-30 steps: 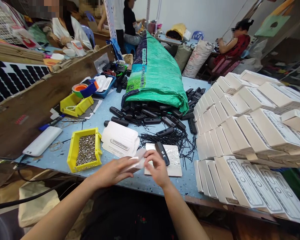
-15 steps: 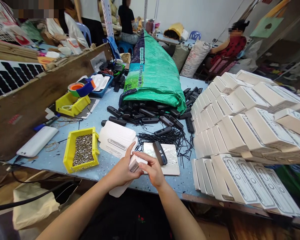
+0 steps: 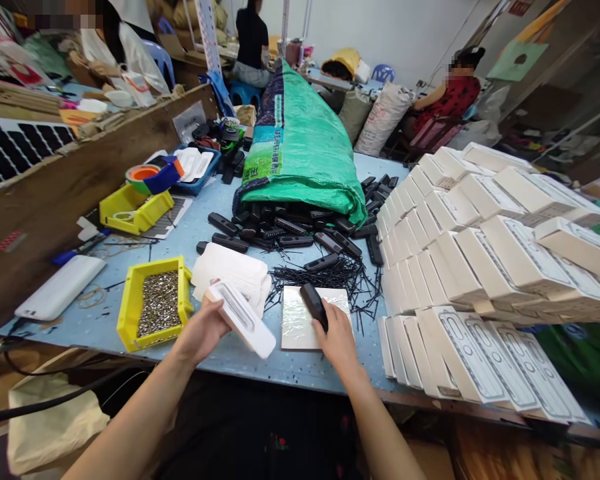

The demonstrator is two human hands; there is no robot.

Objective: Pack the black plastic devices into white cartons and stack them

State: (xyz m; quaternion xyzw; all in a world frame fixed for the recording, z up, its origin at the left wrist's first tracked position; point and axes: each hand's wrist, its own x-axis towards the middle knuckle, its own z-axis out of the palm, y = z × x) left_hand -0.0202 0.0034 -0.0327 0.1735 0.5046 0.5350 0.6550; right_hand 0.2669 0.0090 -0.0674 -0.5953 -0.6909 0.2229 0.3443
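Observation:
My left hand is closed round one end of a slim white cardboard box, held tilted above the table's front edge. Outlines are printed on the box's upper face, and a white flap sticks out at its near end. With my right hand I grip the lower end of a long black plastic device. That device lies over a square board covered in clear, shiny film. Flat white box blanks lie piled just behind my left hand.
A yellow bin of small metal parts stands at the left. Thin black strips and several more black devices lie before a green sack. White boxes are stacked high at the right. People sit farther back.
My hands, together on the white box before, have parted. The left carried the box leftward and turned it lengthwise; the right moved onto the black device and took hold of it.

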